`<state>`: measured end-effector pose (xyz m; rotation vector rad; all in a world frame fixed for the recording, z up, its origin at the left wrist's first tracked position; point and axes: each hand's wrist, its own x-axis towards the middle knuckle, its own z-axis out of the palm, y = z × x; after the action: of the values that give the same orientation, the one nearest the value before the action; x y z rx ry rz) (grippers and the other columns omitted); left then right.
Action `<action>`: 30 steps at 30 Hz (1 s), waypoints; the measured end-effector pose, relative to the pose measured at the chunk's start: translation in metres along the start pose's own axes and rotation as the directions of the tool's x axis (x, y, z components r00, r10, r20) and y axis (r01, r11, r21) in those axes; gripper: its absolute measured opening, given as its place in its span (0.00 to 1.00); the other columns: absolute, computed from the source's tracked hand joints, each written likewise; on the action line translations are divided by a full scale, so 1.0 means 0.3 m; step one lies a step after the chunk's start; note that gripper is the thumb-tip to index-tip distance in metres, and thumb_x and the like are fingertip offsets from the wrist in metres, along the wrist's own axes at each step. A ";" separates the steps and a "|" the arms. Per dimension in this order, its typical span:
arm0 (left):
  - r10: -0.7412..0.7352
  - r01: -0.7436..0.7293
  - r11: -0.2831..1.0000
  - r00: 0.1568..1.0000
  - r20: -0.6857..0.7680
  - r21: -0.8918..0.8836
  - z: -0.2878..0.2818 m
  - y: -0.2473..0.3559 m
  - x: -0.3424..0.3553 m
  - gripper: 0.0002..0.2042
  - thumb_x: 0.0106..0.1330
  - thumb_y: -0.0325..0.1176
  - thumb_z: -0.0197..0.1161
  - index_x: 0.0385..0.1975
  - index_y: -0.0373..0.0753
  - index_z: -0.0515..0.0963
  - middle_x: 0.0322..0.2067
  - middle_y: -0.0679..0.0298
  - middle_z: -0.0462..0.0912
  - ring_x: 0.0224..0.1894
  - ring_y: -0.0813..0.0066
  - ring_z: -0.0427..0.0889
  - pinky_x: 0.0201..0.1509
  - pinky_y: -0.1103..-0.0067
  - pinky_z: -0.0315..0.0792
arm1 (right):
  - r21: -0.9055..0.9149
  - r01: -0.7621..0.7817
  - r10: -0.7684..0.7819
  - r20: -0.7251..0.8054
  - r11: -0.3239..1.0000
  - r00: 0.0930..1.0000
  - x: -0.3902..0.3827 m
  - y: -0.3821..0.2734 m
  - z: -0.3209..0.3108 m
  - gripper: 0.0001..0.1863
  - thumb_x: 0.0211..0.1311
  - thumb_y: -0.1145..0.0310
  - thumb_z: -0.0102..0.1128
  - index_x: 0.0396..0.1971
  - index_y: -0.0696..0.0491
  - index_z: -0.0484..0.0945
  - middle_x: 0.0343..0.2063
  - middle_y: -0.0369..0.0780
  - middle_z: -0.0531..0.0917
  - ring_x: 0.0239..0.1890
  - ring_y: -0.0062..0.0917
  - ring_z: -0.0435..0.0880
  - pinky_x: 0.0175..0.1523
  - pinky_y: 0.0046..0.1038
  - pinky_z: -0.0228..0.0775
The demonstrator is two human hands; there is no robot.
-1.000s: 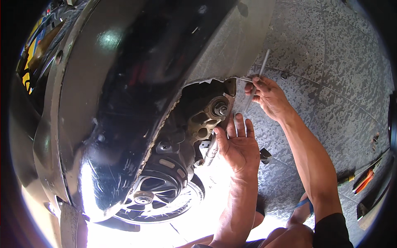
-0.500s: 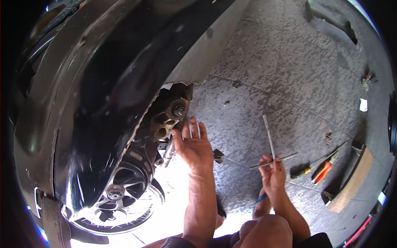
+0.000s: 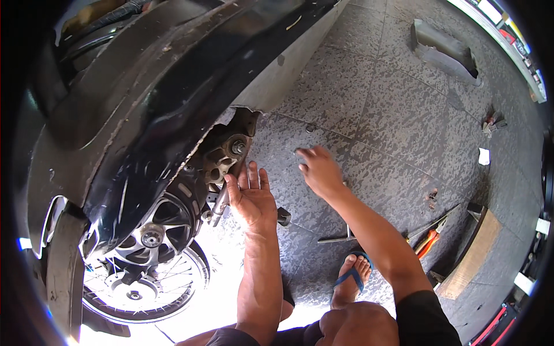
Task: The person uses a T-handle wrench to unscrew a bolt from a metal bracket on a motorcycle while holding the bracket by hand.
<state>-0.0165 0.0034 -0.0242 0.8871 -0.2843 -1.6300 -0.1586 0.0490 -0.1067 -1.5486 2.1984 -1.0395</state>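
Observation:
My left hand (image 3: 254, 199) is palm up with its fingers spread, holding nothing, beside the motorcycle's exposed metal housing (image 3: 216, 167) and its threaded shaft end (image 3: 238, 147). My right hand (image 3: 320, 173) reaches over the floor, some fingers curled. One fingertip is at a small dark metal piece (image 3: 297, 151), perhaps a nut; the thumb looks apart from it. A second small round dark piece (image 3: 310, 128) lies just beyond. A T-handle wrench (image 3: 334, 239) rests on the floor, partly hidden under my right forearm.
The motorcycle's black body panel (image 3: 167, 121) and spoked wheel (image 3: 190, 282) fill the left. At right lie orange-handled pliers (image 3: 427, 243) and a curved wood-coloured piece (image 3: 473, 256). A grey trough-like part (image 3: 441, 55) stands far right. My sandalled foot (image 3: 351, 277) is below.
My right hand has let go of the T-handle wrench, now on the floor, and moved forward and left to the small metal piece. My left hand keeps its palm-up pose. The view has shifted.

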 end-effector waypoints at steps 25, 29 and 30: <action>0.021 -0.021 0.999 1.000 0.002 0.049 0.004 0.005 -0.011 0.23 0.66 0.50 0.57 0.54 0.43 0.68 0.52 0.64 0.72 0.54 0.69 0.70 0.61 0.68 0.59 | -0.089 -0.174 0.187 0.168 0.981 0.968 -0.208 0.248 -0.100 0.03 0.50 0.72 0.61 0.25 0.54 0.81 0.28 0.45 0.81 0.31 0.43 0.81 0.38 0.39 0.74; 0.014 -0.018 0.998 0.998 0.057 0.065 -0.009 -0.011 -0.001 0.23 0.65 0.49 0.59 0.55 0.44 0.68 0.52 0.65 0.73 0.53 0.69 0.71 0.61 0.68 0.59 | -0.064 -0.204 0.211 0.148 0.977 0.966 -0.240 0.262 -0.095 0.03 0.49 0.71 0.62 0.23 0.54 0.79 0.27 0.45 0.80 0.30 0.42 0.81 0.35 0.40 0.74; 0.007 -0.009 0.999 0.999 0.045 0.033 -0.007 -0.005 -0.001 0.22 0.65 0.49 0.60 0.53 0.44 0.69 0.50 0.65 0.74 0.52 0.70 0.72 0.61 0.68 0.60 | -0.101 -0.192 0.206 0.147 0.976 0.967 -0.252 0.256 -0.097 0.03 0.48 0.71 0.62 0.23 0.54 0.79 0.27 0.45 0.80 0.30 0.42 0.81 0.35 0.40 0.74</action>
<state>-0.0163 0.0048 -0.0265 0.8740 -0.3466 -1.6433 -0.2001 0.1422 -0.1522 -1.3568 2.2584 -0.7460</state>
